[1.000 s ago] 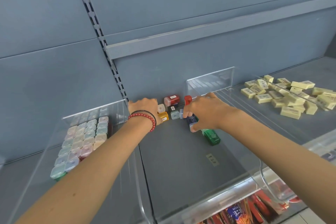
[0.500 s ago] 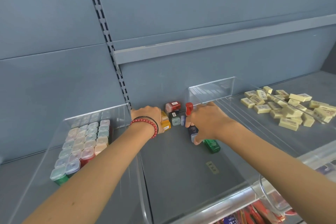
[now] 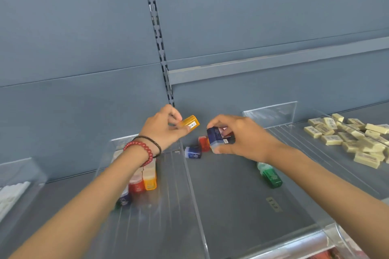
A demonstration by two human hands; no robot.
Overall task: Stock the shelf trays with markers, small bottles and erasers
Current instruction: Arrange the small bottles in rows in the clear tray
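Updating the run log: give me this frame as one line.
left hand: grips orange bottle | right hand: grips blue bottle | loose on shelf: second blue bottle, red bottle, green bottle

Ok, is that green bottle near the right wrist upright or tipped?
Tipped: the green bottle lies on its side, pale cap end pointing away from the camera.

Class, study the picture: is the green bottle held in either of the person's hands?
No: the green bottle lies on the shelf; the left hand grips an orange bottle, the right hand a blue bottle.
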